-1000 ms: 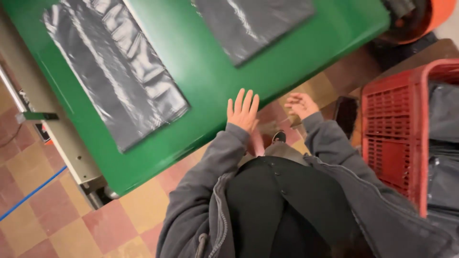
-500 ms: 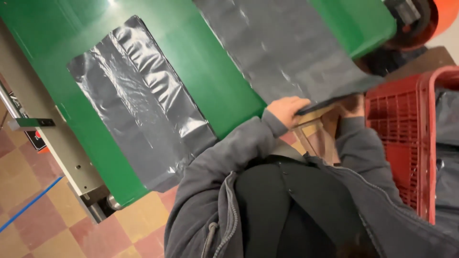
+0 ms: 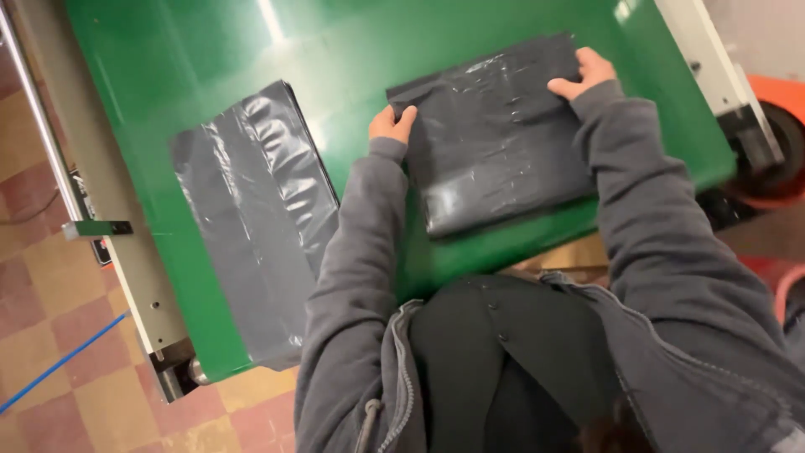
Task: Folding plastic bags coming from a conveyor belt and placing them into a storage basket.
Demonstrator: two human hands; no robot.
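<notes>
Head view, looking down over grey sleeves onto a green belt surface (image 3: 352, 50). Both hands work one grey plastic bag (image 3: 495, 134) that lies flat on the green, near its close edge and right of centre. Left hand (image 3: 391, 124) pinches the bag's left far corner, fingers curled closed over the edge. Right hand (image 3: 582, 74) grips the right far corner, fingers folded onto the film, thumb side tucked under; how much film is pinched there cannot be told. The bag shows glossy creases and a folded strip along its near edge. A second grey bag (image 3: 251, 210) lies flat to the left, well apart from the hands, partly covered by the left sleeve at its near right corner. A pale metal frame rail (image 3: 92, 193) runs along the belt's left side. Checked floor tiles (image 3: 50, 335) below left, with a blue line across them. Orange object (image 3: 776, 117) at right edge, beyond the belt.
</notes>
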